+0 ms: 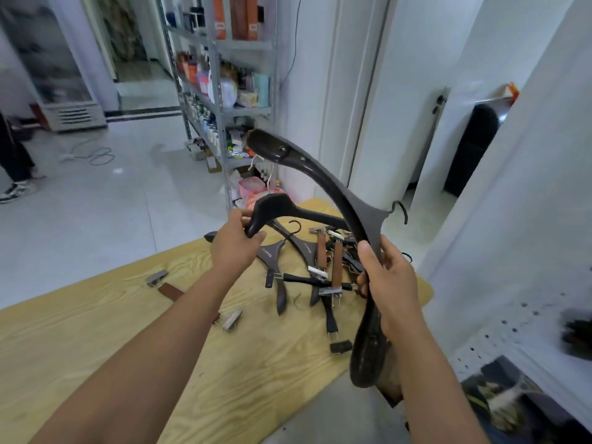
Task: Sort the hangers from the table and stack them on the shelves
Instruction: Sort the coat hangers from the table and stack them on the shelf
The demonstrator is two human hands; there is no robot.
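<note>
Seen from the head camera, a heap of hangers lies on the far right part of a pale plywood desk with a broad wavy grain. The heap mixes dark, matte, wide-shouldered hangers with thin black hooks and trouser hangers of tan and black bars tipped with shiny metal clips. Above the heap's left edge, the left hand has its fingers curled round the rounded end of a dark hanger, thumb pressed against its underside, so that this smooth, thick arm slants over the heap. At the heap's right edge, the right hand has its fingers wrapped tight round a large curved hanger held on end. Its upper shoulder arches high above the heap, its glossy, bulbous lower end hangs beyond the desk's near edge, and its thin black hook points away to the right. Left of the heap, apart from it, a brown strap hanger lies flat on the desk with a silver clip at each end. Behind the heap stands a grey metal rack crowded with bottles and boxes. Right of the heap is a white perforated shelf with dark shapes on it, too blurred to identify. Far left of the heap, a person's leg and sneaker stand on the shiny pale floor.
</note>
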